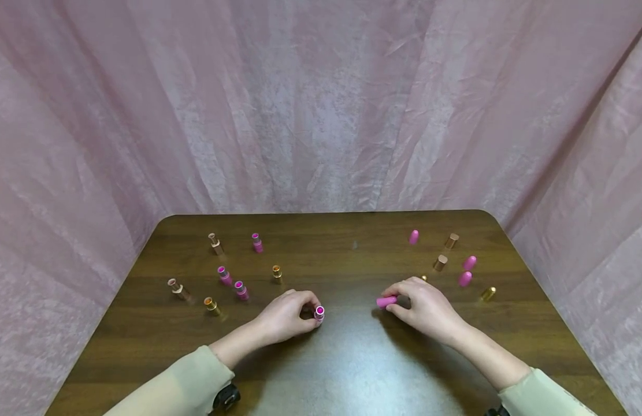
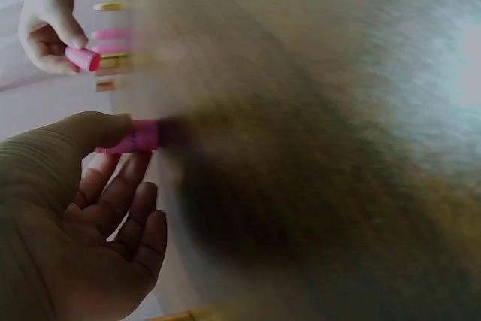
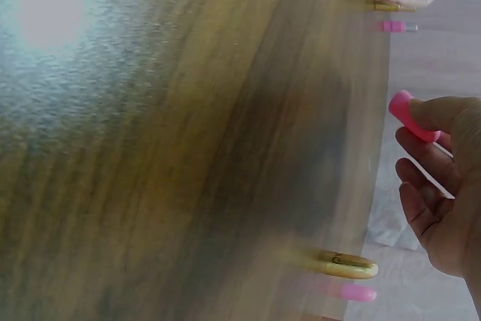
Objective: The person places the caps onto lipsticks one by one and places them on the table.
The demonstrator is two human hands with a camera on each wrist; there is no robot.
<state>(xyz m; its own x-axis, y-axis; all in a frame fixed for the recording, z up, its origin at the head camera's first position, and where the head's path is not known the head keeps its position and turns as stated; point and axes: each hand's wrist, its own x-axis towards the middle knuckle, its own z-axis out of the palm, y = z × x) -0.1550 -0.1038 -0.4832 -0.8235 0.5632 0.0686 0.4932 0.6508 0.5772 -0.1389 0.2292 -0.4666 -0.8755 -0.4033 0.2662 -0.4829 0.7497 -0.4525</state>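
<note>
My left hand (image 1: 289, 318) pinches a pink lipstick tube (image 1: 319, 314) between thumb and fingers. The tube stands upright, its silver-rimmed open end up, near the middle of the table. To the right, my right hand (image 1: 426, 306) pinches a pink lipstick cap (image 1: 386, 302), which is tilted on its side. A gap separates cap and tube. In the left wrist view, the pink tube (image 2: 141, 135) has its base toward the tabletop. The right wrist view shows the cap (image 3: 409, 116) held by thumb and index finger, the other fingers loosely bent.
Uncapped lipstick tubes stand on the left: several pink, gold (image 1: 211, 305) and rose-gold (image 1: 215, 244). Caps stand on the right: pink (image 1: 465, 279), rose-gold (image 1: 440, 263) and gold (image 1: 488, 293). One gold cap (image 1: 423, 278) is partly hidden behind my right hand. Pink curtains (image 1: 321, 115) surround the wooden table (image 1: 341, 242).
</note>
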